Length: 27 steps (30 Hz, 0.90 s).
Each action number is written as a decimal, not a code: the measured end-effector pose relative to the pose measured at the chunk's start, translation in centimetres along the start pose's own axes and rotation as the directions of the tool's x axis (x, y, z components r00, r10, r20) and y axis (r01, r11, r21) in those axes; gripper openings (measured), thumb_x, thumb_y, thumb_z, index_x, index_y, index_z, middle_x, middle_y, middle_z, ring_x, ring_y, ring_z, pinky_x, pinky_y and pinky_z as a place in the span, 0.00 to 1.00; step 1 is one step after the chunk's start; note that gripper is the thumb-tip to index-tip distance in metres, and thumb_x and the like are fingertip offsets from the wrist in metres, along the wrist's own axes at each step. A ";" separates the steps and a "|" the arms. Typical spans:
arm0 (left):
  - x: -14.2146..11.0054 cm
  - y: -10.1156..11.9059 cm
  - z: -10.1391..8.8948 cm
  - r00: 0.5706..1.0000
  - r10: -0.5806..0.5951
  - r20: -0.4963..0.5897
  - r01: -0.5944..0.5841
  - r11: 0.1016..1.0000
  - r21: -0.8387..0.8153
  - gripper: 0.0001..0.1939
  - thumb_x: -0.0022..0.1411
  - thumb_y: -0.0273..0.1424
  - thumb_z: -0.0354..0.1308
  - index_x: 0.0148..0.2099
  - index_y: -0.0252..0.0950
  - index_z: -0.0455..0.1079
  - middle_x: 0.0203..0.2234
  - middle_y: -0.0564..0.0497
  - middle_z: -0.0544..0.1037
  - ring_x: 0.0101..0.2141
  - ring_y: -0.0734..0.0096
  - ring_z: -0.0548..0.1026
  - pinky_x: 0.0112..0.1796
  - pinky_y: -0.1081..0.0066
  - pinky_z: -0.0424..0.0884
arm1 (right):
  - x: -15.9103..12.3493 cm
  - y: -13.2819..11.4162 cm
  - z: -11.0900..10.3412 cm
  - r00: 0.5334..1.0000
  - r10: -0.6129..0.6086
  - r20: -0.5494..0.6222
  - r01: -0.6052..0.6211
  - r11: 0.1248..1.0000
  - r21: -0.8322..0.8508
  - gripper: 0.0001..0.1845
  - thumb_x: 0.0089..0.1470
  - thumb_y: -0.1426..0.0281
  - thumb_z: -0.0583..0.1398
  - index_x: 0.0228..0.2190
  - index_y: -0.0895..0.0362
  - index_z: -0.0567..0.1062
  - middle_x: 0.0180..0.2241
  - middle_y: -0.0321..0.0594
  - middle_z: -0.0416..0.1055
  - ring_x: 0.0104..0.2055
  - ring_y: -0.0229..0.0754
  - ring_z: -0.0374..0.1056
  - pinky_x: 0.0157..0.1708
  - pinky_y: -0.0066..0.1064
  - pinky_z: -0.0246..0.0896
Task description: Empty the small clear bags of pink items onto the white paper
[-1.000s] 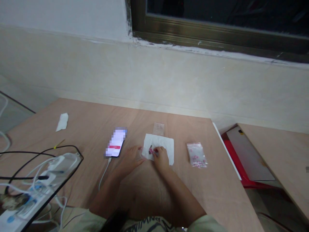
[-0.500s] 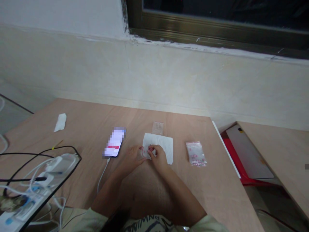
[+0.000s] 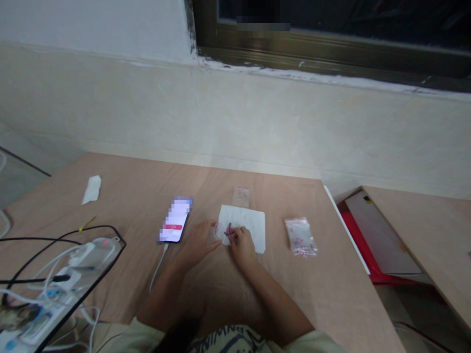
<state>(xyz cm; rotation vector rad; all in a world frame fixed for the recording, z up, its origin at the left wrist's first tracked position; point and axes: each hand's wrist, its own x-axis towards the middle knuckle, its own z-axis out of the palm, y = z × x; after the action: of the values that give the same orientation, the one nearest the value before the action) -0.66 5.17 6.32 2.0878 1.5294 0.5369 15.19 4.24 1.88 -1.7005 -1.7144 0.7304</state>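
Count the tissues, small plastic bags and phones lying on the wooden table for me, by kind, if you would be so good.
Tissues: 2
Plastic bags: 2
Phones: 1
Total: 5

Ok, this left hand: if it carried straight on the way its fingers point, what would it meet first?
Most likely the white paper tissue, whose edge lies just beyond the left hand. A faint clear item right at the hand's tip may come first, but it's too blurred to tell.
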 end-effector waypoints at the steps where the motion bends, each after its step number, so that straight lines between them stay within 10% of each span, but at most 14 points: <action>1: -0.1 0.0 0.0 1.000 -0.006 0.004 0.006 1.000 -0.003 0.21 0.50 0.32 0.57 0.47 0.31 0.61 0.43 0.41 0.71 0.46 0.57 0.67 0.48 0.58 0.60 | 0.1 0.1 -0.1 1.000 -0.004 -0.003 0.004 1.000 0.017 0.08 0.48 0.76 0.55 0.29 0.58 0.73 0.31 0.44 0.66 0.35 0.43 0.62 0.37 0.32 0.56; 8: -0.9 -0.2 1.1 0.999 -0.011 -0.038 0.008 0.997 -0.076 0.20 0.50 0.33 0.57 0.47 0.33 0.62 0.42 0.43 0.71 0.45 0.58 0.67 0.47 0.58 0.60 | 0.1 -1.6 -1.4 0.995 -0.049 -0.091 0.067 0.977 0.202 0.05 0.47 0.72 0.58 0.28 0.57 0.74 0.28 0.40 0.65 0.34 0.41 0.61 0.39 0.34 0.57; 17: -1.2 0.4 2.2 0.978 -0.083 -0.190 0.035 0.969 -0.243 0.23 0.48 0.33 0.58 0.47 0.34 0.60 0.43 0.42 0.69 0.46 0.56 0.66 0.47 0.55 0.61 | -1.8 -2.6 -2.1 0.992 -0.043 0.123 -0.016 0.898 0.440 0.08 0.47 0.65 0.57 0.28 0.55 0.73 0.35 0.42 0.68 0.40 0.43 0.63 0.35 0.33 0.59; 27: -0.2 0.6 -0.4 0.994 -0.109 0.012 0.091 0.757 -0.648 0.10 0.56 0.36 0.51 0.36 0.35 0.65 0.30 0.51 0.73 0.34 0.69 0.72 0.36 0.68 0.69 | -0.1 -2.8 -4.7 0.997 0.068 0.048 -0.083 0.787 0.611 0.09 0.45 0.63 0.58 0.26 0.57 0.69 0.26 0.37 0.68 0.28 0.37 0.63 0.28 0.29 0.57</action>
<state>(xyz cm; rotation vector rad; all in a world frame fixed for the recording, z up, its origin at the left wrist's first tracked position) -0.47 4.92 6.97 1.4518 1.2140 0.9073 16.80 3.96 7.09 -1.2964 -1.2227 1.1970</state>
